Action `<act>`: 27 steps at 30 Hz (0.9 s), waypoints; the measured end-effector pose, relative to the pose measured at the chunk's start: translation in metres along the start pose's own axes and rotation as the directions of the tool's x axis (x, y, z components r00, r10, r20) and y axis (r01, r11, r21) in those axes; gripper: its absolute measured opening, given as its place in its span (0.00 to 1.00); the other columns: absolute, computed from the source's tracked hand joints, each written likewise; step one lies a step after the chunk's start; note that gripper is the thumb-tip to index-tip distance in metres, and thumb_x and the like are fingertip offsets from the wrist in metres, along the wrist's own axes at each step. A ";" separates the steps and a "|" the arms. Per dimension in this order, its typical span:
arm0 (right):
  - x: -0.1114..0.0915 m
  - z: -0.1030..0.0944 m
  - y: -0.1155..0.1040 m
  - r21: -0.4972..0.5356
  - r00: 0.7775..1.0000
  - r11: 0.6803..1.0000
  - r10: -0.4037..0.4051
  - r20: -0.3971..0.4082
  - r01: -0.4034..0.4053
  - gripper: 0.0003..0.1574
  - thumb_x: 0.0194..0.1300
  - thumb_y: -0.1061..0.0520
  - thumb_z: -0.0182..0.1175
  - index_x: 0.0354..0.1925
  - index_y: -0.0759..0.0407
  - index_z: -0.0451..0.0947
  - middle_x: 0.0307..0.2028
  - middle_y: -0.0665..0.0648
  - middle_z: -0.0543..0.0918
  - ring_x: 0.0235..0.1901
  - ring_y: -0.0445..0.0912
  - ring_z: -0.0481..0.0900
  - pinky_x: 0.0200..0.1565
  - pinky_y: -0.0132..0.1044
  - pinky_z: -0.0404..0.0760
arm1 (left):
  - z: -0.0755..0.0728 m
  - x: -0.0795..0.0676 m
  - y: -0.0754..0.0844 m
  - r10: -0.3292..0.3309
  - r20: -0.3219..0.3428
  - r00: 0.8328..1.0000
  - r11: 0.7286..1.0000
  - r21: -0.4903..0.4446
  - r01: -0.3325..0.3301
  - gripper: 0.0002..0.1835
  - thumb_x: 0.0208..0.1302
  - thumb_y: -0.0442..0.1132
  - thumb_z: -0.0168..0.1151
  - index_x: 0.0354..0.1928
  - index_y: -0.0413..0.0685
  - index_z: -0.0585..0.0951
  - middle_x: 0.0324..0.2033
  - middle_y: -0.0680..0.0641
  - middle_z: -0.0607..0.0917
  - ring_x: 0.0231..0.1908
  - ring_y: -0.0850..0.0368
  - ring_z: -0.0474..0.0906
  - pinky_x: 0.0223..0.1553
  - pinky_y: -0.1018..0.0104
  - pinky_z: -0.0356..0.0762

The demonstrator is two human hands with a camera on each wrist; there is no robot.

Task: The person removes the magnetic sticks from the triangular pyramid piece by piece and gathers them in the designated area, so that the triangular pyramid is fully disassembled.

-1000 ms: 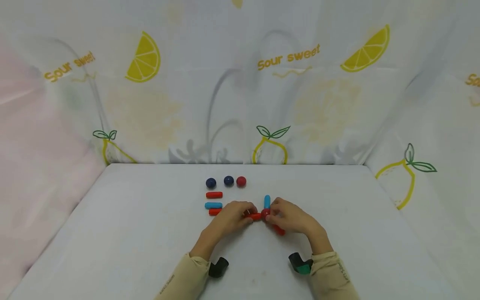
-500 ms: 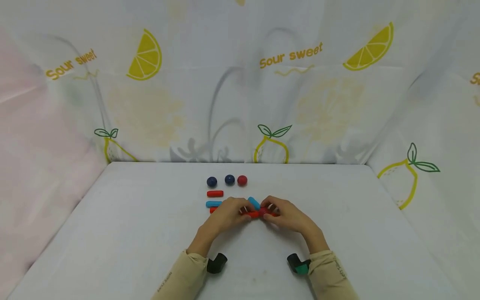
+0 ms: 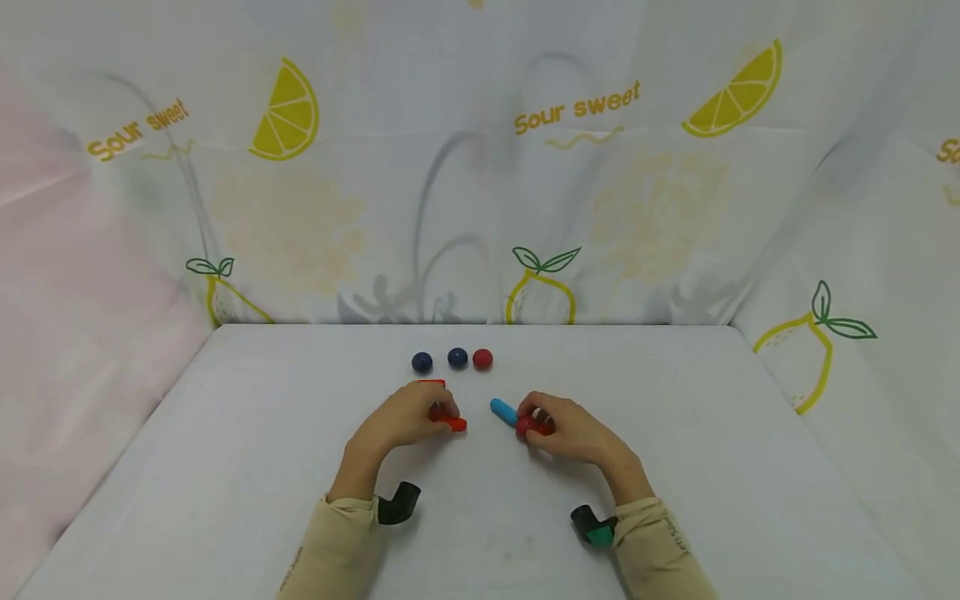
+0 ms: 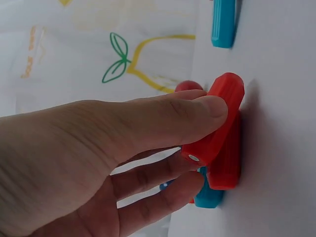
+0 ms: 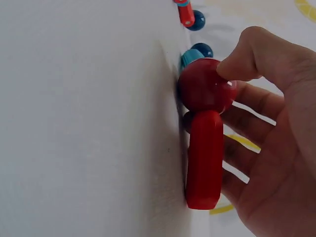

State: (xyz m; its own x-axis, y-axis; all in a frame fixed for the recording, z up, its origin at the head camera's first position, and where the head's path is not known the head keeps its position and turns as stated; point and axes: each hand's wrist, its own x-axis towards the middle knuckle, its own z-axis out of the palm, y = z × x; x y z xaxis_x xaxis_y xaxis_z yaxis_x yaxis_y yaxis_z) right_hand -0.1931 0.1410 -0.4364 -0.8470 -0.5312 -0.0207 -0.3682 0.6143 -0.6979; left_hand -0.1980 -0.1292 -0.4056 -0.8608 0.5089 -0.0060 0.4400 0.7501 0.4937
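Observation:
My left hand (image 3: 405, 414) pinches a red magnetic stick (image 4: 219, 116), with a shiny metal spot on its end, between thumb and fingers. Just under it another red stick (image 4: 228, 163) lies on the white table beside a blue stick (image 4: 210, 196); in the head view the hand covers most of these. To the right, my right hand (image 3: 573, 427) grips a red ball (image 5: 205, 86) with thumb and fingers. Against that ball sit a red stick (image 5: 205, 160), on the palm side, and a blue stick (image 3: 503, 412) pointing to the far left.
At the back of the table (image 3: 637, 358) two dark blue balls (image 3: 422, 362) and a red ball (image 3: 483, 359) stand in a row. A further red stick (image 3: 432, 382) shows partly behind the left hand. A printed cloth hangs beyond the table's far edge.
The left hand has moved left, taking a red stick away from the ball. The right hand has shifted slightly left; the ball has turned, so the blue stick now leans left.

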 end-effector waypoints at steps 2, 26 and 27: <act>0.000 0.001 0.001 0.005 1.000 1.000 0.012 -0.006 -0.012 0.15 0.57 0.60 0.59 0.45 0.52 0.73 0.36 0.49 0.79 0.37 0.43 0.75 0.37 0.32 0.77 | -0.002 -0.001 -0.005 -0.047 -0.001 0.999 0.999 0.020 0.048 0.06 0.51 0.35 0.71 0.31 0.52 0.85 0.28 0.56 0.80 0.31 0.62 0.72 0.35 0.67 0.72; -0.005 -0.009 0.014 0.152 0.990 0.988 -0.055 0.130 0.034 0.16 0.63 0.55 0.60 0.50 0.51 0.73 0.44 0.51 0.80 0.44 0.45 0.76 0.47 0.34 0.75 | 0.059 0.037 0.026 0.194 -0.031 0.980 0.975 0.118 -0.190 0.14 0.58 0.39 0.66 0.48 0.53 0.81 0.45 0.53 0.81 0.47 0.56 0.76 0.46 0.62 0.78; -0.005 -0.010 0.015 0.148 0.990 0.988 -0.053 0.130 0.034 0.16 0.63 0.55 0.60 0.50 0.50 0.73 0.44 0.51 0.80 0.45 0.44 0.76 0.47 0.35 0.75 | 0.061 0.038 0.027 0.188 -0.030 0.982 0.974 0.130 -0.183 0.13 0.58 0.39 0.66 0.46 0.54 0.81 0.43 0.53 0.81 0.45 0.57 0.76 0.45 0.63 0.77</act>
State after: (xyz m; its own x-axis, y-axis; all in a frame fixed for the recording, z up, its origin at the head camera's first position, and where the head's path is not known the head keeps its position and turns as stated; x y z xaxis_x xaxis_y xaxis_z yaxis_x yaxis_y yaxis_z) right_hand -0.1981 0.1581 -0.4397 -0.7691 -0.6346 -0.0764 -0.3359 0.5030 -0.7963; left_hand -0.2033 -0.0638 -0.4455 -0.7699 0.6280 0.1136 0.6196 0.6929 0.3688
